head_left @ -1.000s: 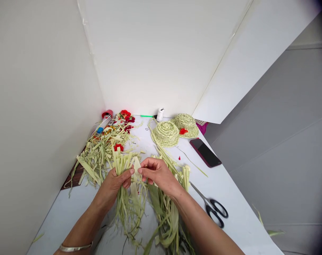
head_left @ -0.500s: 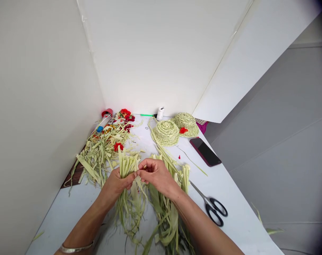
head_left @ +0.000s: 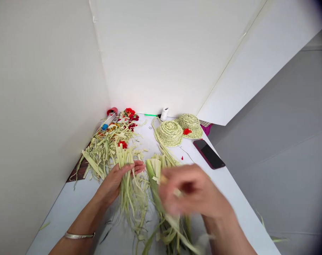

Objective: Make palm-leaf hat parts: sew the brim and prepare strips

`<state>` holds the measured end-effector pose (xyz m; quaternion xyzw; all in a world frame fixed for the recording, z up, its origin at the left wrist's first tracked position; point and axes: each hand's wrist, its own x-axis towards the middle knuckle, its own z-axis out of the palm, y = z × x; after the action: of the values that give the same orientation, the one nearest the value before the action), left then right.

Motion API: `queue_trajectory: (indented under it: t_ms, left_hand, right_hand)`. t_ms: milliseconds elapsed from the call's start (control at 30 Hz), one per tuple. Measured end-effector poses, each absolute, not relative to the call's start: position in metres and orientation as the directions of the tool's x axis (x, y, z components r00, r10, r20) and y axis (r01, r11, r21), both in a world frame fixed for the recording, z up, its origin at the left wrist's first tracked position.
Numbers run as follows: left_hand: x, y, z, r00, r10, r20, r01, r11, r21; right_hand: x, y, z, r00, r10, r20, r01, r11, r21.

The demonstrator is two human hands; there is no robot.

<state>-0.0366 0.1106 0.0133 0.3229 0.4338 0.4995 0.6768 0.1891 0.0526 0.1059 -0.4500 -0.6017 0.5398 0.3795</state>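
Head view: a person's two bare hands work with pale green leaf strips above a white table (head_left: 57,216) set against white walls. The left hand (head_left: 114,179), with a bracelet (head_left: 80,236) on its wrist, holds an upright bunch of strips (head_left: 126,159), thumb across the front and fingers reaching round behind; cut ends stand above the grip, and thin, frayed tails hang below. The right hand (head_left: 195,193) is raised well apart from the left and blurred, its fingers curled and the tips drawn together. A pale, smeared strip trails beneath it, but whether the fingers grip that strip is unclear.

As for progress, the bunch in the left hand looks gathered, though its tails are uneven. Much material seems unsorted: a second bundle (head_left: 157,166) lies between the hands, partly hidden by the right one, and a tangled heap of scraps (head_left: 99,152) spreads at the left, with a red flower (head_left: 122,144) at its edge.

Further back sit two woven hats. The rear hat (head_left: 189,122) bears a red blossom (head_left: 187,131) and looks finished; the front hat (head_left: 169,134) shows no flower, and a loose end curls off its left side, so it appears incomplete. Nearby are a phone (head_left: 209,154) and a white spool (head_left: 164,114).
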Motion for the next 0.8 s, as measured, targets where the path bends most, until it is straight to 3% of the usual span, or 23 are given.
queue_trajectory:
  t_ms: [67,133,267,467,600,800]
  left_hand:
    - [-0.036,0.105,0.019,0.271,0.92,-0.285,-0.372,0.373,0.85]
    - [-0.038,0.101,0.021,0.395,0.878,-0.27,-0.334,0.412,0.848]
    - [-0.044,0.101,0.02,0.534,0.823,-0.194,-0.27,0.384,0.883]
    - [-0.054,0.109,0.017,0.388,0.896,-0.216,-0.299,0.344,0.89]
    - [-0.051,0.11,0.012,0.439,0.877,-0.197,-0.256,0.332,0.908]
    - [-0.036,0.113,0.009,0.235,0.935,-0.267,-0.382,0.342,0.859]
  right_hand:
    - [0.164,0.067,0.096,-0.375,0.925,0.059,0.176,0.133,-0.975]
    - [0.142,0.081,0.079,-0.296,0.941,0.165,0.299,0.255,-0.92]
    - [0.126,0.097,0.051,-0.203,0.952,0.229,0.429,0.296,-0.853]
    - [0.123,0.094,0.04,-0.237,0.961,0.145,0.37,0.227,-0.901]
    - [0.113,0.093,0.033,-0.237,0.966,0.102,0.336,0.18,-0.924]
    - [0.117,0.089,0.042,-0.291,0.948,0.128,0.483,0.261,-0.836]
